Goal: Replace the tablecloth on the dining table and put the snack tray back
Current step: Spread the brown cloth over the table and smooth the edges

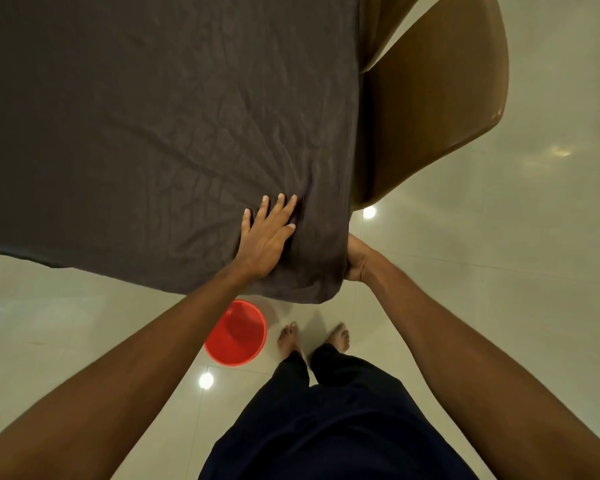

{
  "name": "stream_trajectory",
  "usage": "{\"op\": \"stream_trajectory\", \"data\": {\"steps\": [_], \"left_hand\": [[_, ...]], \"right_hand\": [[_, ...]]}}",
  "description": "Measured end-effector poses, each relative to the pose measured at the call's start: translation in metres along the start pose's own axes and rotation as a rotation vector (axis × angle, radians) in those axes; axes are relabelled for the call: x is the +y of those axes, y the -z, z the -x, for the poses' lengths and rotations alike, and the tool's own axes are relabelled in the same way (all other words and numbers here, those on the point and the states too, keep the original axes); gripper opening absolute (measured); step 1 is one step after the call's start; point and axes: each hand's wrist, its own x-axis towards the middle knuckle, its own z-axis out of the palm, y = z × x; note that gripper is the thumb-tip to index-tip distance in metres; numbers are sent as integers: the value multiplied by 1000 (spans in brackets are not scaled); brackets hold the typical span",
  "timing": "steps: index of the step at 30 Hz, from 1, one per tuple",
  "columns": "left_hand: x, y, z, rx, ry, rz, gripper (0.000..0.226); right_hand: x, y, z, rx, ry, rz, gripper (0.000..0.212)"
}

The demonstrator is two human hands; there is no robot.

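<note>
Tablecloth (160, 109): dark grey, soft woven fabric, spread over the dining table and hiding the top entirely. Finely creased across the middle, with creases fanned toward the near right corner. Near edge hanging just over the table's near side; corner flap drooping at the near right corner.

Handling, as judged: light and limp, no stiffness. Prone to sliding on the top and to bunching when pulled from one point. Best taken at the hem beside a corner, pinched through a fold, with a flat palm on top as an anchor. Pull outward and down in short strokes. Avoid dragging from mid-edge.

Left hand (267, 233): palm down on the cloth, just inside the near right corner. Fingers straight and spread, pressing, gripping nothing.

Right hand (357, 258): at the right side of the same corner, closed on the hanging hem. Fingertips hidden behind the fabric; grip inferred from the taut creases.

Step in hand, as judged: squaring and smoothing the corner. Snack tray: not in view.

Surroundings: brown chair (433, 98) against the right edge. Red bucket (236, 334) on the glossy tiled floor (499, 271) below the near edge, just beside bare feet (291, 337).
</note>
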Motion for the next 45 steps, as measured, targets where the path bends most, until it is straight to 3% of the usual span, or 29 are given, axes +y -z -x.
{"op": "stream_trajectory", "data": {"steps": [3, 5, 9, 11, 13, 15, 18, 19, 21, 25, 29, 35, 39, 41, 43, 45], "left_hand": [[2, 4, -2, -59, 31, -11, 50], [-2, 1, -1, -67, -13, -174, 57], [-9, -4, 8, -37, -79, -299, 76], [-7, -5, 11, -29, -90, -330, 75], [-3, -5, 12, -29, -105, -355, 75], [2, -5, 14, -43, -127, -378, 77], [8, -15, 25, -31, -165, -431, 76], [10, -21, 32, 7, -170, -452, 76], [11, -32, 46, 112, -183, -483, 75], [19, -37, 60, 327, -192, -457, 61], [23, -25, 53, 388, -95, -378, 49], [31, -17, 44, 212, -182, -536, 47], [27, -27, 56, 134, -172, -535, 45], [26, -32, 63, 129, -151, -517, 48], [24, -35, 65, 173, -162, -468, 49], [28, -35, 63, 308, -180, -426, 43]], "right_hand": [[11, 5, -3, 131, 188, -9, 25], [17, 23, -3, 280, 309, -100, 22], [34, 78, 3, 543, 385, -355, 6], [45, 102, 4, 691, 408, -107, 11], [53, 117, 3, 821, 416, 353, 30], [52, 119, 0, 909, 338, 499, 34], [44, 110, -1, 785, 265, 174, 22], [42, 108, -3, 664, 209, 21, 19], [47, 107, -11, 393, 137, -129, 36], [57, 111, -5, 22, 62, 157, 51], [69, 127, -9, -143, 41, 446, 87], [68, 121, -5, -53, 251, 429, 79], [77, 120, -13, -63, 159, 750, 68], [84, 129, -23, 87, 59, 1088, 68], [90, 140, -26, 350, -61, 1336, 68], [91, 143, -26, 494, -67, 1270, 60]]}}
